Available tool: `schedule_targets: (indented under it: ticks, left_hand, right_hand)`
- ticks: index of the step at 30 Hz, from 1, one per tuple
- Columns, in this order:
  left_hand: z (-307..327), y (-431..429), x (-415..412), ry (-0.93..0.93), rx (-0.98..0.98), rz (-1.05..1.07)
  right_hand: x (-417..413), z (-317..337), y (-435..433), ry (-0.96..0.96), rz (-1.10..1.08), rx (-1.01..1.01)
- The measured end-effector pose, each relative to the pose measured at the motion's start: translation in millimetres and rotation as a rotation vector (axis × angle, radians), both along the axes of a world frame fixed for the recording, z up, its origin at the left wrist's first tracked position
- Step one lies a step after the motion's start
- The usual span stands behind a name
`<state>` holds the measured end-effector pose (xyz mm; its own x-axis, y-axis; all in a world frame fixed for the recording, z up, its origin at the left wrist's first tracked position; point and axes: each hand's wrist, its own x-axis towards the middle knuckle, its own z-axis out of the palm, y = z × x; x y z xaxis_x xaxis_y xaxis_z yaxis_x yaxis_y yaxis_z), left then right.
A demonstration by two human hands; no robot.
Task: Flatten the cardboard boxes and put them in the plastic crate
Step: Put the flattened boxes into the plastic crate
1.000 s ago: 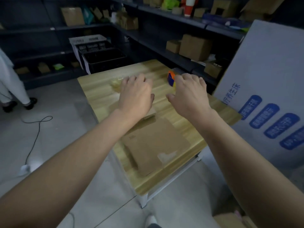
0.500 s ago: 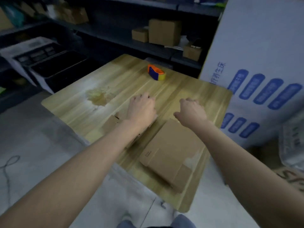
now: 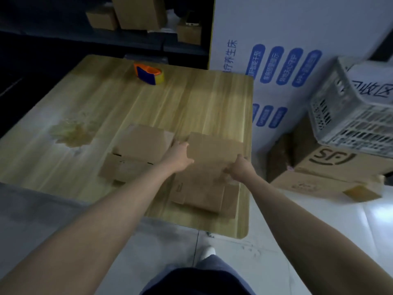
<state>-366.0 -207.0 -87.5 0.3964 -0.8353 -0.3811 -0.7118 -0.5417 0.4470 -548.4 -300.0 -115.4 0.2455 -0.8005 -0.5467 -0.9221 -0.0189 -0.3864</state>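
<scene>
Two flattened brown cardboard boxes lie on the wooden table (image 3: 191,99). My left hand (image 3: 179,157) grips the left edge of the right-hand flattened box (image 3: 209,167), and my right hand (image 3: 239,170) grips its right edge near the table's right side. The other flattened box (image 3: 138,154) lies just left of my left hand, untouched. A white plastic crate (image 3: 348,111) sits on brown boxes on the floor to the right of the table.
An orange and blue tape dispenser (image 3: 148,73) stands at the table's far side. A crumpled clear film (image 3: 71,133) lies at the table's left. A large white printed carton (image 3: 276,39) stands behind the table. An SF-marked carton (image 3: 340,167) sits under the crate.
My view has swung right and down. My left hand left the left-hand box and both hands now hold the edges of the right-hand box.
</scene>
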Motion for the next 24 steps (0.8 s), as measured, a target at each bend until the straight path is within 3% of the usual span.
schedule_targets:
  ticks: [4, 8, 10, 17, 24]
  left_hand:
    - [-25, 3, 9, 0.139, 0.095, 0.133]
    - [-42, 5, 16, 0.547, 0.158, 0.401]
    - [-49, 4, 19, 0.633, 0.160, 0.466]
    - [-58, -8, 24, 0.572, 0.214, 0.430]
    - [-32, -29, 45, 0.530, 0.126, 0.341]
  right_hand:
    - [-2, -30, -8, -0.323, -0.365, 0.251]
    - [-3, -51, -12, -0.377, -0.478, 0.298]
    - [-2, -52, -14, -0.420, -0.517, 0.341]
    - [3, -34, -6, -0.515, -0.642, 0.475]
    - [6, -12, -4, -0.550, -0.808, 0.282]
